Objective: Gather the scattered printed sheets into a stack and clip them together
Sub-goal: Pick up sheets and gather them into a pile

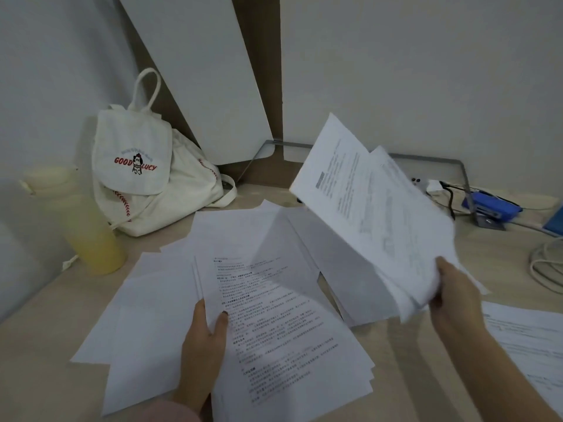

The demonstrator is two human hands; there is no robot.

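Observation:
Several white printed sheets (274, 300) lie fanned and overlapping on the pale wooden desk (42, 360). My left hand (204, 339) pinches the left edge of a printed sheet near the top of that spread, thumb on the text side. My right hand (457, 296) grips the lower corner of a raised bundle of sheets (365, 205), which tilts up and away toward the wall and looks blurred. One more printed sheet (530, 339) lies flat at the right edge. No clip shows in view.
A white canvas backpack (143, 169) leans at the back left, with a yellow plastic cup (88, 236) in front of it. White panels (198, 74) lean on the wall. A power strip (426, 185), blue objects (490, 207) and cables (545, 263) sit at the back right.

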